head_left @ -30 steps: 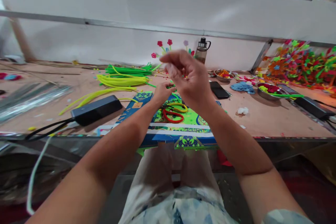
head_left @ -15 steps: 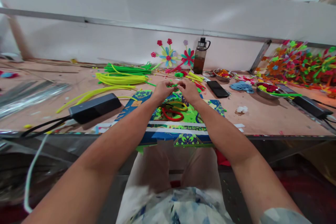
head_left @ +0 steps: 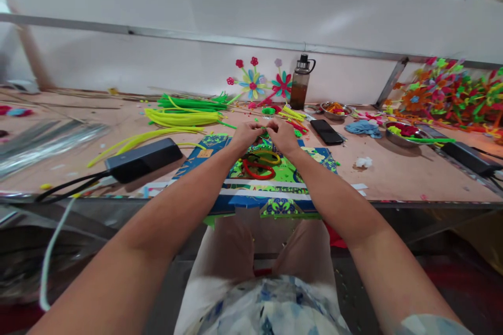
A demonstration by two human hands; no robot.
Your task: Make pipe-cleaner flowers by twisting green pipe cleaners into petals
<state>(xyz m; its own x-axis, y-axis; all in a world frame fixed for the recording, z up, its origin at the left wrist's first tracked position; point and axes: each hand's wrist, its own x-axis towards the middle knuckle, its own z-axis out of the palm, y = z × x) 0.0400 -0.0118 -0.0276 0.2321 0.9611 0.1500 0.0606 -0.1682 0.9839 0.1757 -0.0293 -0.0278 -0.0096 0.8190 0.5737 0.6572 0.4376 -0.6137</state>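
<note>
My left hand (head_left: 247,135) and my right hand (head_left: 281,136) meet above a blue and green printed board (head_left: 293,175). Between their closed fingertips is a small green fuzzy stem piece, mostly hidden by the fingers. Below the hands, scissors (head_left: 259,168) with red and yellow handles lie on the board. Just behind the left hand, a bundle of yellow stems (head_left: 183,117) rests against green stems (head_left: 192,101).
A black power bank (head_left: 145,159) lies left. Behind stand fuzzy flowers (head_left: 252,86) and a bottle (head_left: 299,84). Rightward are a phone (head_left: 327,132), blue cloth (head_left: 363,129), metal bowls (head_left: 335,110) and a heap of colorful flowers (head_left: 440,94).
Both hands stay together over the board, with slight finger movement. Less of the green piece shows between them. The view has shifted a little.
</note>
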